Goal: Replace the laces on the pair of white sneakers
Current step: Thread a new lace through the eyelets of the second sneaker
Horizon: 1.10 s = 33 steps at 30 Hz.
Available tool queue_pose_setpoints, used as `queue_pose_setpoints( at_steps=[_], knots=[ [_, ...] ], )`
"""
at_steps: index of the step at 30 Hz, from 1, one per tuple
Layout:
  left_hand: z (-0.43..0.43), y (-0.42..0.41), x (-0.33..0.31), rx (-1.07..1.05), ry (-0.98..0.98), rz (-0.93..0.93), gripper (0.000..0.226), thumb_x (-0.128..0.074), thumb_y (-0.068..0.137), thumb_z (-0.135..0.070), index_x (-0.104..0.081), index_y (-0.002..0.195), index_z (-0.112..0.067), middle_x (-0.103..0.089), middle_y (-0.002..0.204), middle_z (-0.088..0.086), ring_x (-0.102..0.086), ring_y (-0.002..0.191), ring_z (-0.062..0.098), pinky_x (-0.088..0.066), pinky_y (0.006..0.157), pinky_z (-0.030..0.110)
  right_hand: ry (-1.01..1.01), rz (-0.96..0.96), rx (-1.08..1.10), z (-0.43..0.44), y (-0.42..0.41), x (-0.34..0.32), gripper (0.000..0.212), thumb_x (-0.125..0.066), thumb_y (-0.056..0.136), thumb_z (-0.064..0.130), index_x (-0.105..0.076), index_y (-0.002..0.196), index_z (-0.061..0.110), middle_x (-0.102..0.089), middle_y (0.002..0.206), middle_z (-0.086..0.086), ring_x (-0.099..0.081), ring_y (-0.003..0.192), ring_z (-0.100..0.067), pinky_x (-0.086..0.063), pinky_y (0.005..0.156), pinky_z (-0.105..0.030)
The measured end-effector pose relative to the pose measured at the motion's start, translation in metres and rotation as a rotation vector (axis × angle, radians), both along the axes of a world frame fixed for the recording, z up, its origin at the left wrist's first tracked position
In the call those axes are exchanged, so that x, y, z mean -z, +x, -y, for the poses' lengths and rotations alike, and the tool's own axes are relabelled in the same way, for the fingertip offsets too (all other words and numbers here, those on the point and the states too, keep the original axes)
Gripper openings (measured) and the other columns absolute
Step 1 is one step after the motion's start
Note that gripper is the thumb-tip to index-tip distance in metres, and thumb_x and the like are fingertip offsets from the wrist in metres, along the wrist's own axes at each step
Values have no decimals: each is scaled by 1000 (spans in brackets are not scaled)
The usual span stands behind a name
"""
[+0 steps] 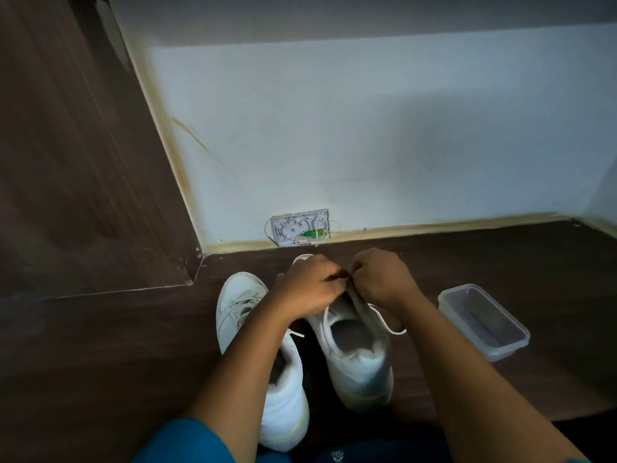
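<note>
On the floor (484,262), sneaker (354,359) toe toward wall (367,128), both hands (310,285) (384,279) pinched on its lace (389,324).

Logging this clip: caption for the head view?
Left hand and right hand pinch a lace on one white sneaker; second sneaker, clear container alongside.

Clear plastic tub (500,351), open top, sits on the dark wood floor (100,345) at right. White wall (367,128) behind w/ a yellowed strip (434,227) along the bottom. Small wall box (293,225) low down, green plug (312,233) inside. Dark wood panel (66,162) at left.
</note>
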<state>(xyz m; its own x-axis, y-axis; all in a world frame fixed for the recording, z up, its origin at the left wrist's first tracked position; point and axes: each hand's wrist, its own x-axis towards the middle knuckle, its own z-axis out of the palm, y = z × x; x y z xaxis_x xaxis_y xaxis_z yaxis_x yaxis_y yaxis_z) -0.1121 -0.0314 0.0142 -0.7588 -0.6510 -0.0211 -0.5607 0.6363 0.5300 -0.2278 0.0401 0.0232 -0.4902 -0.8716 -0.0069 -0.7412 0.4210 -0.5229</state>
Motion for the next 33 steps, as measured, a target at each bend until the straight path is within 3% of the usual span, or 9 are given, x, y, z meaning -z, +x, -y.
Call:
queue_pose_setpoints(
  at_steps=[5,10,13,15,19,23,26,30,33],
  knots=[
    [-4,-3,-2,-68,-122,102,24,-49,85,-43,-65,90,-25,-59,94,-5,-55,106,23,-43,87,40,56,-25,-48,-1,3,0,13,-48,86,7,-60,90,8,-66,101,-15,-62,99,-33,-48,77,-31],
    [-3,-2,-9,-76,-43,151,29,-61,79,-34,-52,54,-21,-49,60,-9,-60,91,27,-44,83,41,-225,646,42,-3,0,-5,19,-36,92,-2,-46,78,8,-56,79,-10,-61,54,-26,-51,44,-26],
    [2,2,-10,-36,-115,97,23,-65,80,-29,-58,60,-23,-54,67,-10,-59,89,19,-43,85,38,-408,763,24,-1,-1,-4,18,-34,94,-2,-46,83,5,-56,73,-12,-60,47,-23,-50,43,-25],
    [2,2,-11,-53,-31,-119,26,-66,82,-18,-59,59,-27,-58,70,-13,-59,80,13,-47,83,32,-462,854,12,0,-7,-6,19,-42,92,-5,-48,79,8,-56,71,-13,-56,44,-18,-44,40,-19],
    [4,1,-32,-73,130,-518,29,-65,84,-7,-61,65,-29,-64,72,-6,-58,74,13,-47,77,30,-103,718,-142,-10,-10,-2,15,-59,82,-11,-60,86,3,-58,79,-18,-57,54,-19,-49,46,-22],
    [2,1,-31,-30,153,-303,18,-67,81,-5,-64,77,-22,-63,77,-8,-56,69,8,-48,73,27,-104,594,-164,-13,-11,-1,18,-60,82,-13,-64,75,3,-62,71,-16,-59,53,-16,-54,52,-21],
    [-4,-2,-18,12,120,-128,15,-71,75,-9,-63,87,-13,-65,82,2,-54,66,13,-46,66,30,-304,770,-153,-9,-13,-11,29,-51,84,-19,-61,69,4,-62,62,-11,-59,46,-11,-51,46,-17],
    [-3,-1,-15,16,29,-120,11,-69,82,-13,-65,73,-8,-57,64,4,-48,58,12,-34,52,22,-416,819,-128,-5,-10,-9,26,-49,89,-13,-59,73,5,-61,62,-10,-59,43,-8,-50,45,-18],
    [-2,-3,-11,10,66,-167,10,-73,80,-13,-69,74,-6,-56,53,-2,-47,47,5,-37,49,16,-308,666,-130,-7,-18,-1,28,-53,83,-17,-59,72,8,-58,63,-10,-56,43,-12,-46,43,-20]
  ],
)
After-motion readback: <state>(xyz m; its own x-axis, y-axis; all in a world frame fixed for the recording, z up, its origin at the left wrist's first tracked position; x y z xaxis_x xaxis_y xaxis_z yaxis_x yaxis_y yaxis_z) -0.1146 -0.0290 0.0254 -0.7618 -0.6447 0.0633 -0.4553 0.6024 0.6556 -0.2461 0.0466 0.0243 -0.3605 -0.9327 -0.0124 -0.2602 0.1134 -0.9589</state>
